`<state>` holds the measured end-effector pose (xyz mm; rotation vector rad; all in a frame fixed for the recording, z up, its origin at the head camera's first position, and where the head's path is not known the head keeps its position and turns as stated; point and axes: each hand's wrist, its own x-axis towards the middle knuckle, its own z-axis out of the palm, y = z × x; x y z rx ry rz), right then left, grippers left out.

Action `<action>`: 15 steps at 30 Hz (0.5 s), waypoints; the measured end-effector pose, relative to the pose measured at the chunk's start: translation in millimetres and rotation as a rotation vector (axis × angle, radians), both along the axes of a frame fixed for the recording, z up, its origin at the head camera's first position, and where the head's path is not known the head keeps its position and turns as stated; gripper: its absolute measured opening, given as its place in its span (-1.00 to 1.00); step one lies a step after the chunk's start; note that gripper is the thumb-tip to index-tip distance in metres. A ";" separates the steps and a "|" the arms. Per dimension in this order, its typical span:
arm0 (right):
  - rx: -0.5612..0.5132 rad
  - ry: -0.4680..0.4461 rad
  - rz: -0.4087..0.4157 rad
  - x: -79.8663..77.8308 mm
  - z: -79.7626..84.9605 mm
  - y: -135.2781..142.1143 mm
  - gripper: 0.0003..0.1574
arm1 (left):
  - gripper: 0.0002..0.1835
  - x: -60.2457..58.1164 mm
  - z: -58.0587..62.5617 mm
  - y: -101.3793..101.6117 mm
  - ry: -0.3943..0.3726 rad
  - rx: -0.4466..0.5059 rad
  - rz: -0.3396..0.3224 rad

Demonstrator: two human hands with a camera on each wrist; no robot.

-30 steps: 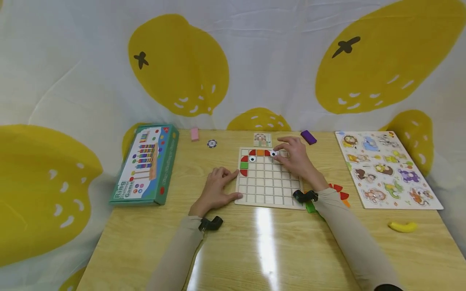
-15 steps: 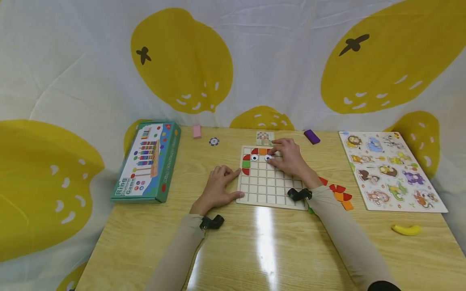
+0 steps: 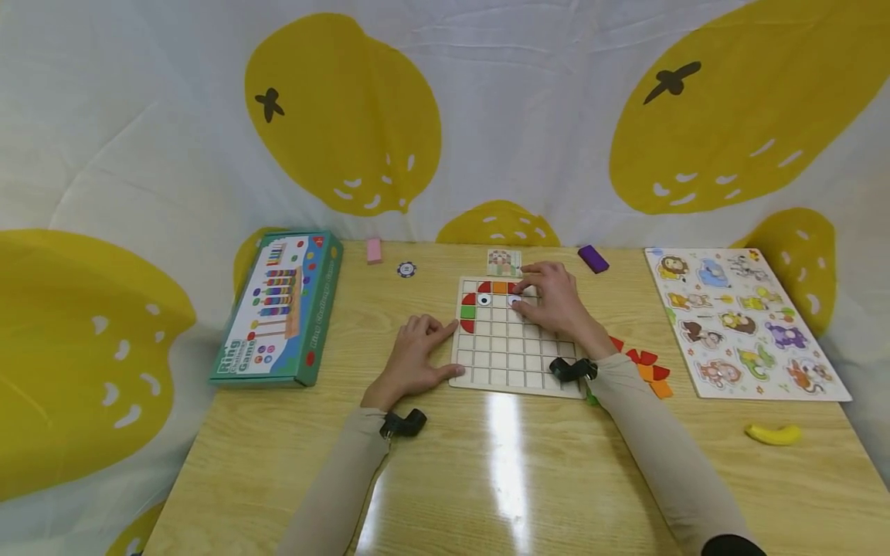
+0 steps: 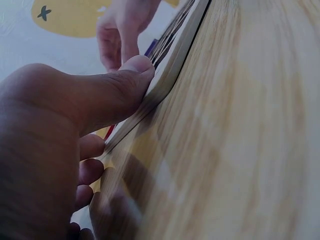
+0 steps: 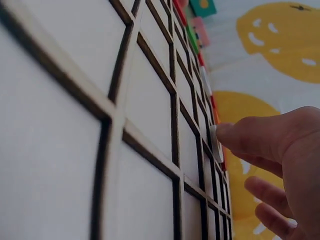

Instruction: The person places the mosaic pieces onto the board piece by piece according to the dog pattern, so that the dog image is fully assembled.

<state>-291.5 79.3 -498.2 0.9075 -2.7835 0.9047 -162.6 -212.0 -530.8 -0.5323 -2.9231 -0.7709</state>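
A wooden grid board (image 3: 507,363) lies on the table. My left hand (image 3: 410,361) rests at its left side, the thumb and a fingertip touching the edge; in the left wrist view the thumb (image 4: 115,90) lies against the rim. My right hand (image 3: 559,305) is over the top rows, pinching a round white eye tile (image 5: 216,142) at a cell, partly covered by the thumb. Another eye tile (image 3: 484,300) sits to its left. Red rounded tiles (image 3: 468,327), a green square (image 3: 467,312) and an orange square (image 3: 500,287) fill cells along the upper left.
Loose red and orange tiles (image 3: 647,371) lie right of the board, partly behind my right sleeve. A picture card (image 3: 504,262), purple block (image 3: 593,259), pink block (image 3: 374,251) and chip (image 3: 406,269) stand behind. A game box (image 3: 278,309), animal puzzle (image 3: 744,324) and toy banana (image 3: 773,435) flank them.
My right hand has moved left with the eye tile, bringing it down to a cell beneath the red tile. My left hand stays at the board's edge.
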 end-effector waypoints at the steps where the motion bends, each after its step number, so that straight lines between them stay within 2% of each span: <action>1: -0.012 -0.002 0.004 -0.3 -0.1 -0.1 -0.83 | -0.11 -0.1 0.2 -0.1 -0.001 0.000 0.000; 7: -0.024 0.011 0.030 -0.3 -2.6 -0.2 -0.89 | -0.10 -0.7 1.9 0.6 -0.002 -0.008 -0.007; 15: -0.012 -0.016 0.015 -0.7 -5.7 0.4 -0.77 | -0.10 0.4 1.3 0.5 -0.008 -0.007 0.000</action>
